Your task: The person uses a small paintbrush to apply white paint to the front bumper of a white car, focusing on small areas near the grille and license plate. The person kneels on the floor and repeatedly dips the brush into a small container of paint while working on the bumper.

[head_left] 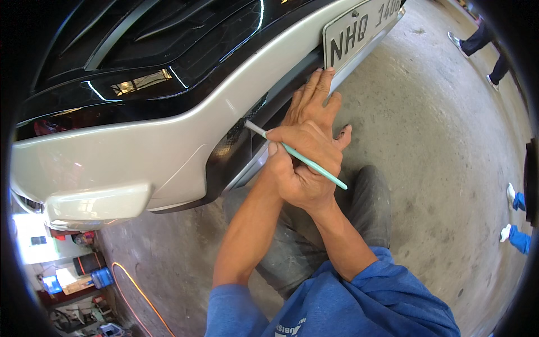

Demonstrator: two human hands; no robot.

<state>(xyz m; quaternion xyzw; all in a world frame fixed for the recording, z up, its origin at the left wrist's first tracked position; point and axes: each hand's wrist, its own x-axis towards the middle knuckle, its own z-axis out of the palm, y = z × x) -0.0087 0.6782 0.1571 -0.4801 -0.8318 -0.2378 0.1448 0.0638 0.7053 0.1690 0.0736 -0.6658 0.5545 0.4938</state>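
Note:
A slim paintbrush (317, 167) with a teal handle is pinched between the thumb and fingers of my right hand (309, 160). Its dark tip touches the black textured trim (227, 147) set in the pale bumper (185, 129) of a car. My left hand (313, 101) reaches past underneath the right one, which hides part of it. The left fingers are stretched out and lie against the lower bumper, their tips close to the licence plate (359, 33). Nothing shows in the left hand.
Glossy black panels (157, 84) lie above the bumper. An orange hose (140, 292) runs over the concrete floor (432, 140) at lower left, near shelves with blue water containers (101, 277). At the right edge, legs of other people (477, 42) show.

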